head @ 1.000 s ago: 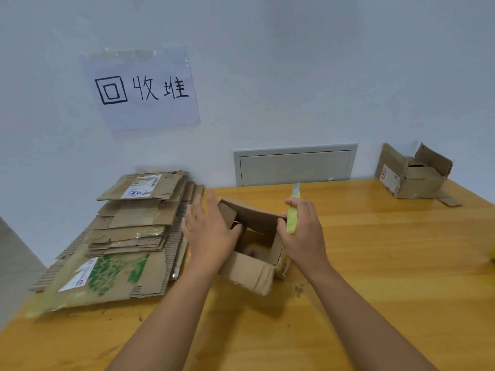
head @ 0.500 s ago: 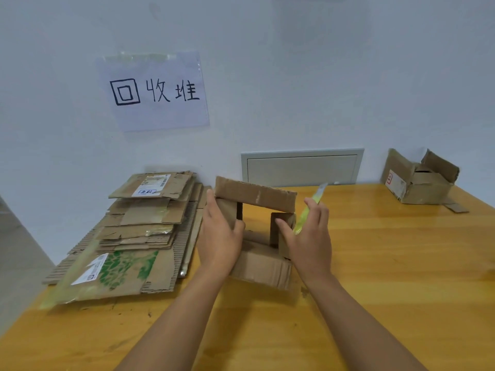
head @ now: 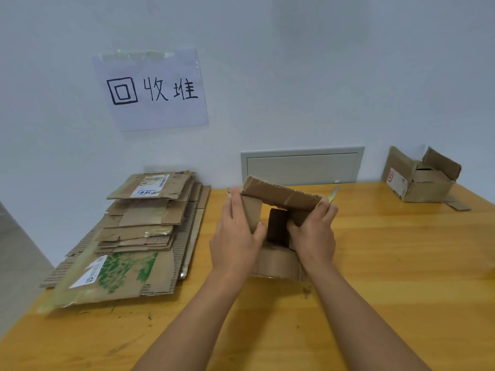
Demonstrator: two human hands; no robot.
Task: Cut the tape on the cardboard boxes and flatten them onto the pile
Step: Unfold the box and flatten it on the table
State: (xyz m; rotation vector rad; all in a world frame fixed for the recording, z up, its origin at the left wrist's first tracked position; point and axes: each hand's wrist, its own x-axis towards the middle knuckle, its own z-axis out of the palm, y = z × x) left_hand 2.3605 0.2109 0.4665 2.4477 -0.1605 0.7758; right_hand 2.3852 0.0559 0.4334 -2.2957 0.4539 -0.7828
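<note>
A small brown cardboard box (head: 278,195) stands on the wooden table (head: 388,263) in the middle, its flaps open and its top flap raised. My left hand (head: 235,236) grips its left side, thumb inside the opening. My right hand (head: 313,234) grips the right side and also holds a yellow-green utility knife (head: 333,195), whose tip sticks up past the fingers. The pile of flattened cardboard (head: 139,231) lies to the left of the box.
Another open cardboard box (head: 420,178) sits at the back right against the wall. A paper sign (head: 152,88) hangs on the wall above the pile. A white wall panel (head: 302,166) is behind the box. The table's left edge runs beside the pile.
The box has been turned and stood up, so its top flap rises higher. Both hands shifted along its sides; the knife tilted to the right.
</note>
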